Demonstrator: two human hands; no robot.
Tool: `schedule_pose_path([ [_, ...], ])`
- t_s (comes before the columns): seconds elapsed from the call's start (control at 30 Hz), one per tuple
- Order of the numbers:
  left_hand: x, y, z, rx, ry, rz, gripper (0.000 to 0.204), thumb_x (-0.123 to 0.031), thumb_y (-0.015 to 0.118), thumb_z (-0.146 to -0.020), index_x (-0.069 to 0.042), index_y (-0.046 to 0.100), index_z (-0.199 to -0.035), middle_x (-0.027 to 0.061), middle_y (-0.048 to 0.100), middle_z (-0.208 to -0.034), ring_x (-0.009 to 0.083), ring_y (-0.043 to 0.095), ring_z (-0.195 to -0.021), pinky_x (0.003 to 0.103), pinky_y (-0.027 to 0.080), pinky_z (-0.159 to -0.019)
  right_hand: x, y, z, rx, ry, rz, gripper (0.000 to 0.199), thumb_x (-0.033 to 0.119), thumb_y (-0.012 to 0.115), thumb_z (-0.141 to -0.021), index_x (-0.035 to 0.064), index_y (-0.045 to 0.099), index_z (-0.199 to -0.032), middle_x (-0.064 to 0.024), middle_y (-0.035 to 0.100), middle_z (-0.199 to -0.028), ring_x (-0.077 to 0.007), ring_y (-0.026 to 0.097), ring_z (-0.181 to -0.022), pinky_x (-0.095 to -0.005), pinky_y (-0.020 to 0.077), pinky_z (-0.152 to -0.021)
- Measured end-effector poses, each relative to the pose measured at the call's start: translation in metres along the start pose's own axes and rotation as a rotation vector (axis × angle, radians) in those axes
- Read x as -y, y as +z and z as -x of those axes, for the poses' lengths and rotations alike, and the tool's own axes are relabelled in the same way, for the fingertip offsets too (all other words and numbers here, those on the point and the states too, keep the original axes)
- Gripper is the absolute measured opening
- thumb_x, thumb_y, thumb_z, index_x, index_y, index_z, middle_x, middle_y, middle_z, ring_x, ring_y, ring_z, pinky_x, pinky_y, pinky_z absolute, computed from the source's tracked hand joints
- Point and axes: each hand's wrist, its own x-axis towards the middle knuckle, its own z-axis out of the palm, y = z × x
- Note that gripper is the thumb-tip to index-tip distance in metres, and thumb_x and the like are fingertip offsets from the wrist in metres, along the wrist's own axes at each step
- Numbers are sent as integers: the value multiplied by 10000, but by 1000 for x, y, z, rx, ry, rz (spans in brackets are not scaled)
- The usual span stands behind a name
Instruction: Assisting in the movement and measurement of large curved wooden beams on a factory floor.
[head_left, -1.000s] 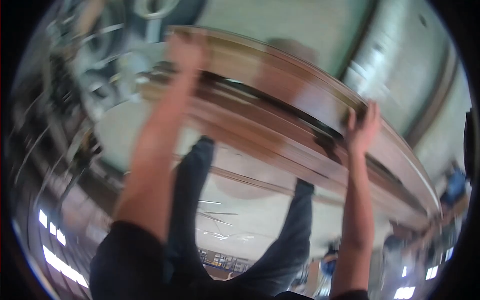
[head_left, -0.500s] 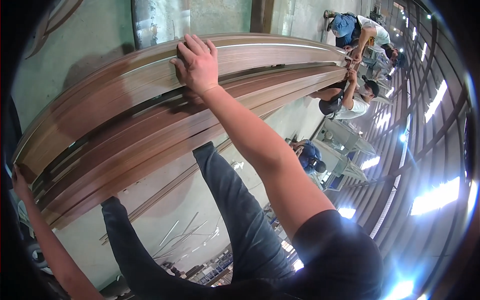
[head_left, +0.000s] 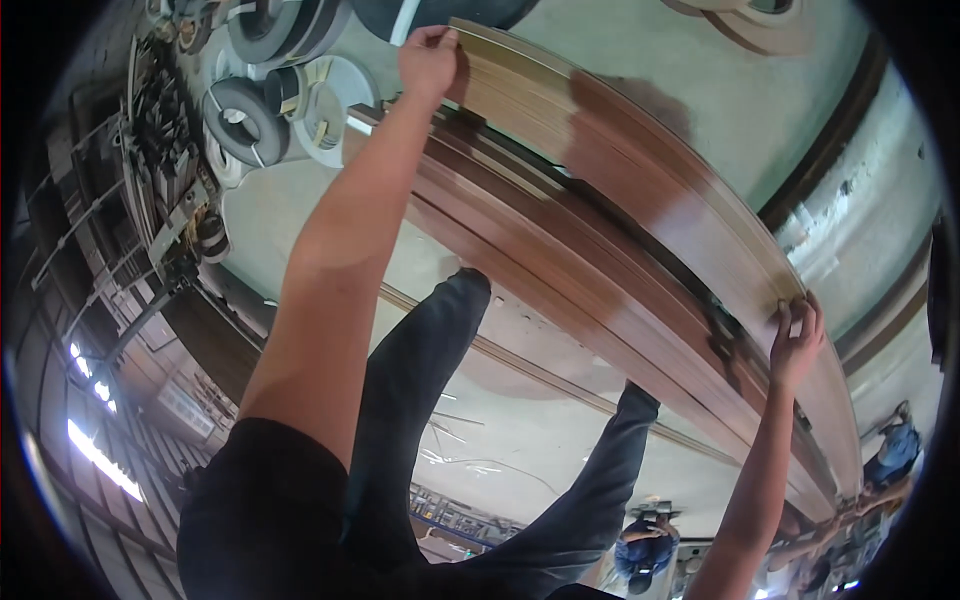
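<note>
Brown wood-grain boards cross the frame from upper middle to lower right; half a second ago they ran from lower left to upper right. The view has swung round, so the co-workers [head_left: 890, 452], then at upper right, now show at lower right, and round rolls [head_left: 265, 125] fill the upper left.

The hands are well apart. The left hand [head_left: 428, 65], at upper left, is closed on the end corner of the far board [head_left: 640, 165]. The right hand [head_left: 797, 340], at right, has bent fingers on the same board near its outer edge; whether it grips or merely rests cannot be told.

A dark gap runs along that board's inner edge, parting it from the near boards [head_left: 560, 260]. Past its outer edge, green-grey floor [head_left: 620, 40] stretches to a dark bar [head_left: 830, 150] at upper right. Nearer the person, thin strips [head_left: 545, 375] lie on the floor alongside. Shelves [head_left: 455, 520] at bottom centre hold things too small to tell.
</note>
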Motion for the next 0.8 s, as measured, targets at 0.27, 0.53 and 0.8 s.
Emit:
schedule_pose_path([
  [0.27, -6, 12, 3, -63, -26, 31, 186, -139, 736, -927, 11, 704, -1030, 52, 722, -926, 119, 645, -830, 266, 519, -765, -5, 2, -3, -17, 19, -33, 208, 198, 752, -909, 55, 658, -1028, -123, 684, -1204, -335, 672, -1032, -432, 512, -889],
  [0.53, -2, 9, -8, -92, -181, 76, 168, -174, 751, -921, -14, 729, -969, 25, 719, -888, 101, 623, -785, 269, 508, -717, -6, 7, -3, 47, 62, -59, 256, 263, 746, -918, 94, 665, -1091, -93, 673, -1236, -325, 636, -1131, -442, 478, -950],
  [0.8, 2, 19, 5, -165, -8, 96, 160, -136, 755, -902, 7, 738, -973, 44, 742, -870, 111, 655, -771, 273, 526, -725, -2, 4, -5, 55, 87, -73, 260, 249, 744, -920, 63, 661, -1083, -128, 673, -1212, -354, 626, -1157, -461, 481, -964],
])
